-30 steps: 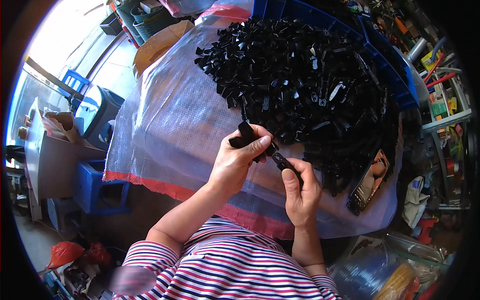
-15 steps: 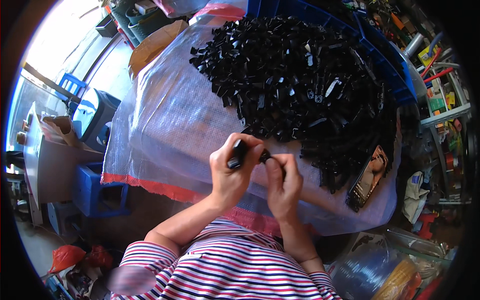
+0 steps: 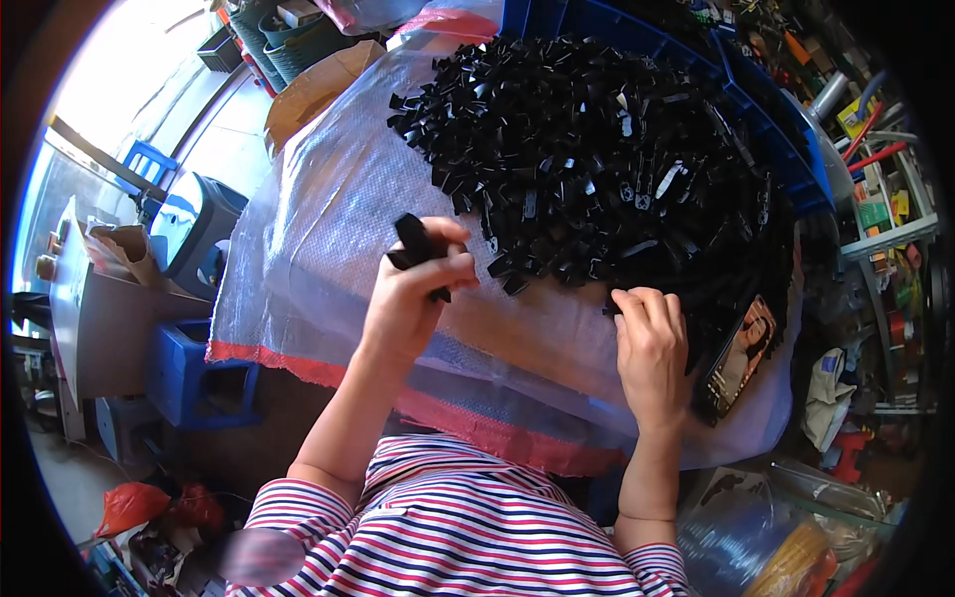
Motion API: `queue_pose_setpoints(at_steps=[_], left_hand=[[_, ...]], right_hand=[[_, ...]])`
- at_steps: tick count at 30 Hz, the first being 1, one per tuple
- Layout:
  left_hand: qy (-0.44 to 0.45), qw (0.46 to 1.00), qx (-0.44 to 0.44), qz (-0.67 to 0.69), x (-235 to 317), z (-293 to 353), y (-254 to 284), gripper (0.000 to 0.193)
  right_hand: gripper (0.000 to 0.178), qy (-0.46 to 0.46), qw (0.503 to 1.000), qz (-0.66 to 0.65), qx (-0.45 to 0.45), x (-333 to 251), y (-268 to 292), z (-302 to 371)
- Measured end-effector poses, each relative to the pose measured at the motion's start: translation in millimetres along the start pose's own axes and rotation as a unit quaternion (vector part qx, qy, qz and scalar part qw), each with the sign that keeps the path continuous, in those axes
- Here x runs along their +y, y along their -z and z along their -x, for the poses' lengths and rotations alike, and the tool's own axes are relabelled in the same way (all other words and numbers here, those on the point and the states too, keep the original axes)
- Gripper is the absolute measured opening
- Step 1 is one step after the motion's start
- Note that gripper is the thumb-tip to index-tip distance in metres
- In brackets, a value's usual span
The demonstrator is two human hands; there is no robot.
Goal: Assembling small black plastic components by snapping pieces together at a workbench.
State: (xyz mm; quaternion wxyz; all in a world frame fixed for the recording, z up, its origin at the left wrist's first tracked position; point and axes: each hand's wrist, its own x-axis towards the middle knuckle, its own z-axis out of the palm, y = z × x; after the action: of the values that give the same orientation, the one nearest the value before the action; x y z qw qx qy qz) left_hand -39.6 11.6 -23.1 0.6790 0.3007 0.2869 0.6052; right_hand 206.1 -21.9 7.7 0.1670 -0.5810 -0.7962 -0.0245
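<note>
A broad heap of small black plastic pieces (image 3: 597,149) lies on a white woven plastic sheet (image 3: 328,219). My left hand (image 3: 413,289) is raised over the sheet, left of the heap's near edge. Its fingers are closed round a few black plastic pieces (image 3: 416,242), which stick out past the thumb; their exact number is hidden. At the near edge of the heap, my right hand (image 3: 652,338) points down with fingertips pinched together. A dark bit of a black piece shows at those fingertips, mostly covered by the fingers.
A phone (image 3: 741,358) with a lit picture lies right of my right hand, against the heap. Behind the heap stands a blue plastic crate (image 3: 647,55). Cluttered shelves (image 3: 885,239) rise at the right; a blue stool (image 3: 194,373) stands at the left.
My hands, close together before, have parted. The left moved left and up with its black pieces; the right moved right to the heap's near edge.
</note>
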Motion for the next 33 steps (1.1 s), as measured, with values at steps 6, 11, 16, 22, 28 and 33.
queue_pose_setpoints(at_steps=[6, 11, 16, 22, 28, 33], left_hand=[[-0.267, 0.696, 0.075, -0.662, -20, -7, -16, 0.021], [-0.231, 0.646, 0.065, -0.725, -23, -5, -18, 0.025], [-0.282, 0.752, 0.008, -0.596, -14, -2, -24, 0.019], [0.03, 0.981, -0.064, -0.182, -3, 7, -30, 0.016], [0.131, 0.987, -0.084, 0.03, -17, 11, -28, 0.019], [0.121, 0.991, -0.056, -0.001, -22, 11, -29, 0.017]], right_hand=[[0.02, -0.034, 0.968, -0.178, 0.176, -5, -11, 3], [0.021, -0.063, 0.916, -0.351, 0.185, -14, -11, 13], [0.025, -0.078, 0.776, -0.603, 0.168, -43, -17, 12], [0.021, 0.005, 0.925, -0.364, 0.109, -51, -13, 7], [0.022, 0.015, 0.932, -0.352, 0.088, -55, -12, 11], [0.023, 0.006, 0.932, -0.358, 0.063, -52, -14, 12]])
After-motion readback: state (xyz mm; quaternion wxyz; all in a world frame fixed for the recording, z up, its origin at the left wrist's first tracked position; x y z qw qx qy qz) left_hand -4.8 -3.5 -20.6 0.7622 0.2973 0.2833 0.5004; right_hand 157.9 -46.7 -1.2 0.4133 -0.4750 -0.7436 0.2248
